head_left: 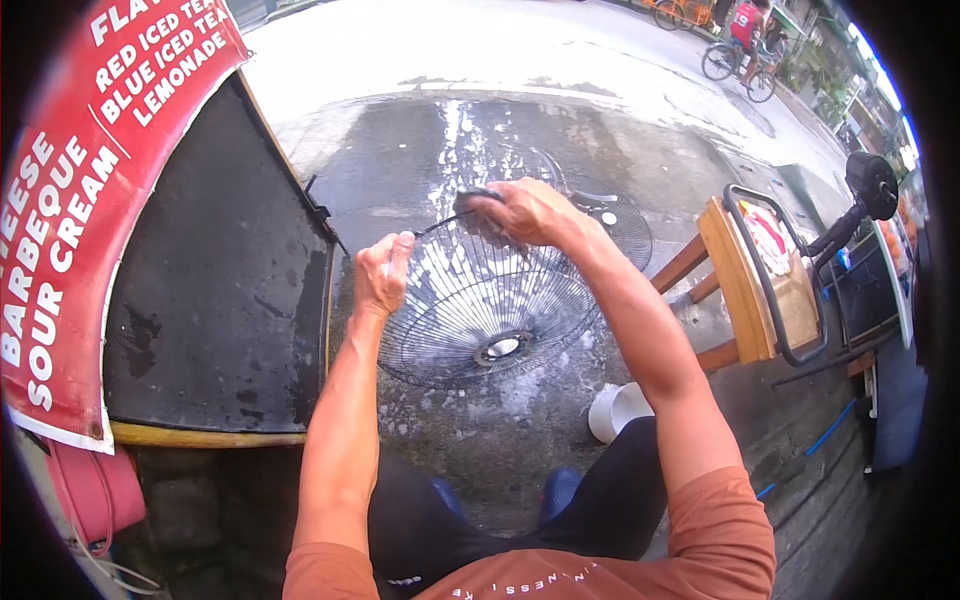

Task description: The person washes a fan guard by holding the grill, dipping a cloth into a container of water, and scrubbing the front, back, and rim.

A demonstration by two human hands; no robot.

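A round wire fan guard (450, 330) stands tilted in front of me, with a pale hub at its centre and soapy water showing through its wires. My left hand (382, 275) is closed on the upper left of its rim. My right hand (535, 212) is closed around a small dark scrubbing pad (478, 198), pressed to the upper rim and blurred by motion. A second fan guard (632, 228) lies on the wet ground behind, partly covered by my right forearm.
A white pail (615, 410) lies near my right knee. On the left stands a black board (215, 270) beside a red menu banner (70, 220). A wooden stool (735, 270) with a fan stand (840, 230) is at right. A cyclist (745, 45) is on the road.
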